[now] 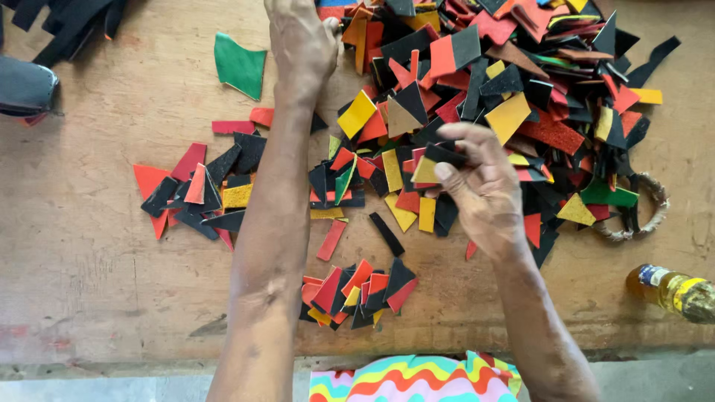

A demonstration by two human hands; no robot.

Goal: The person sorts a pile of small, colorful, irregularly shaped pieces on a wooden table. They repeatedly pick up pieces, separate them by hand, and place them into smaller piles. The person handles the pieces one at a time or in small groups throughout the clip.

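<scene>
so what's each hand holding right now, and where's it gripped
The right hand pinches a black scrap by its near edge. The left hand reaches into the scrap pile; its hold cannot be told.

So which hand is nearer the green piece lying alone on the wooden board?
Left. The left hand is just right of the green piece, not touching it; the right hand is far off in the scrap pile.

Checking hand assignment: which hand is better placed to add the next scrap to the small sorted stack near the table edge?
Probably right. The right hand already pinches a black scrap and hovers just above the small stack. The left hand is stretched to the far end of the big pile, a longer way back.
</scene>
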